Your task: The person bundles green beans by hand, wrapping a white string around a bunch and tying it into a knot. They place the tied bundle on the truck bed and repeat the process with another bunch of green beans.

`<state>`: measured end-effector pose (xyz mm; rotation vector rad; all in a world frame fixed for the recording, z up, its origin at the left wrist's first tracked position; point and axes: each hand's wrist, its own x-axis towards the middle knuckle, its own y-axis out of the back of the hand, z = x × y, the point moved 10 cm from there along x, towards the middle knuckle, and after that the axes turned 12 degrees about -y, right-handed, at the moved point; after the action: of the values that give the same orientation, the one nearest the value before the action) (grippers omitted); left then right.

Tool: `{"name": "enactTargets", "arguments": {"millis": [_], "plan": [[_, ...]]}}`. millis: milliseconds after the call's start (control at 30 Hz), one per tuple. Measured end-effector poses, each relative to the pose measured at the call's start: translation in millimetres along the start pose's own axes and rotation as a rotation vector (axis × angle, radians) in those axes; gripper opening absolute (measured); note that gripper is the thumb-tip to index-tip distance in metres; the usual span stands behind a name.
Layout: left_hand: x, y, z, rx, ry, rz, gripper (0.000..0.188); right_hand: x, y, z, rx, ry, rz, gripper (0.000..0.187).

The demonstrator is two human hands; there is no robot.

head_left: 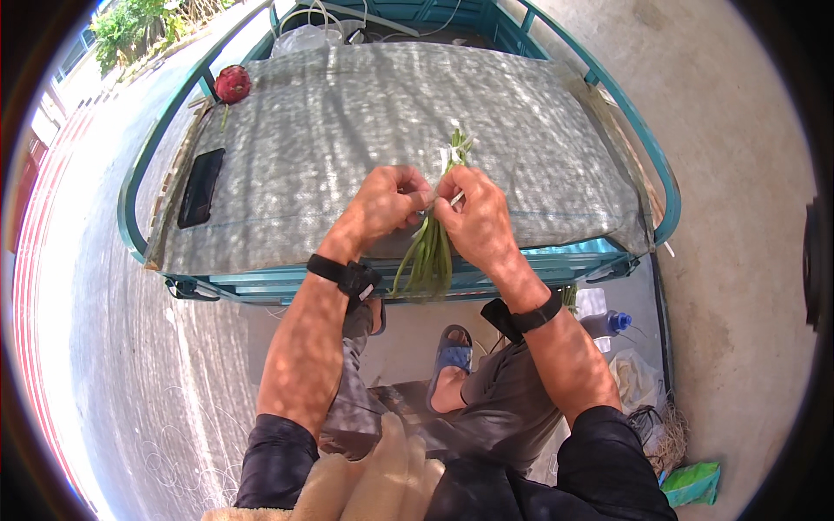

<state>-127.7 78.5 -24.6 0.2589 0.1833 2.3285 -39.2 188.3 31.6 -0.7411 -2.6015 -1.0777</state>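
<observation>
Bundle of green stems at frame center, pale tips pointing up, lower ends hanging over the front edge of a teal cart. Left hand mostly closed, thumb and index tips together at the bundle's left side; can't tell what's between them. Right hand curled closed, fingertips pinched on the bundle's middle, small pale strip showing at its fingers. Hands nearly touching. Grey woven sheet covers the cart top. Black phone flat on the sheet, left of frame; red dragon fruit at the sheet's upper left corner. Clear plastic bag top center-left. Lower right: bottle with blue cap, green packet. Black band on each wrist.
</observation>
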Motion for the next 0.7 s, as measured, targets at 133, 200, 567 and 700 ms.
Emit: {"name": "enactTargets", "arguments": {"millis": [133,200,567,700], "plan": [[1.3,0.6,-4.7,-0.020,0.012,0.005,0.017,1.6,-3.5,3.5,0.090,-0.050,-0.024,0.015],[1.5,1.0,-6.6,-0.029,0.022,0.005,0.017,1.3,-4.8,5.3,0.081,-0.085,-0.038,0.017],[3.8,3.4,3.4,0.168,-0.146,-0.010,0.015,1.2,-2.1,2.3,0.022,-0.001,-0.016,0.011],[2.5,1.4,26.1,0.396,-0.362,-0.001,0.016,6.7,-6.9,21.9,0.061,-0.050,-0.052,0.014]]}}
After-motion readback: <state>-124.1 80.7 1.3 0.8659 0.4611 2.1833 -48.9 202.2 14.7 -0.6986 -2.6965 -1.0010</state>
